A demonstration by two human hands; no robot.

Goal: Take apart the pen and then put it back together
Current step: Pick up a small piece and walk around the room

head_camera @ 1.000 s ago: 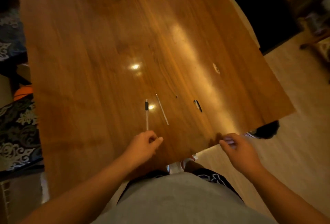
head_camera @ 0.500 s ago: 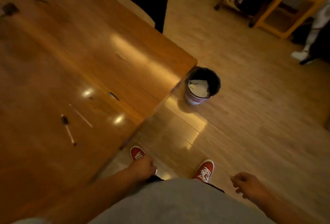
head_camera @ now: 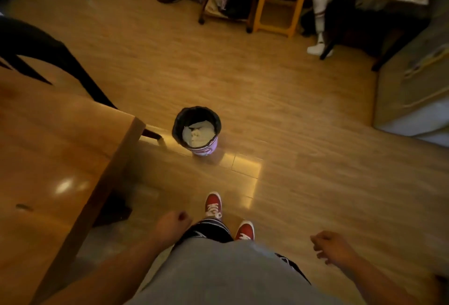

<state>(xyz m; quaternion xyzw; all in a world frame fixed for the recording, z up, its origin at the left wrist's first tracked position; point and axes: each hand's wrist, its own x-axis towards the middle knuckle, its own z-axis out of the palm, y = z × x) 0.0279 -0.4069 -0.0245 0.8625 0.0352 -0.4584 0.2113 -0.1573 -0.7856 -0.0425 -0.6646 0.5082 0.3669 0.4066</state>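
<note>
Only one pen part shows: a small dark piece lying on the wooden table at the far left. The other pen parts are out of the frame. My left hand hangs beside the table's edge, off the tabletop, curled into a fist with nothing visible in it. Over the floor at the lower right, my right hand has its fingers loosely curled. Whether it holds something small is hidden.
A small bin with a black liner and white paper stands on the wooden floor just past the table's corner. A black chair is behind the table. A yellow stool and a clothes rack stand at the back. My red shoes are below.
The view has swung right, away from the table. The pen barrel and refill have left the frame. Both hands have come off the table and dropped to my sides.
</note>
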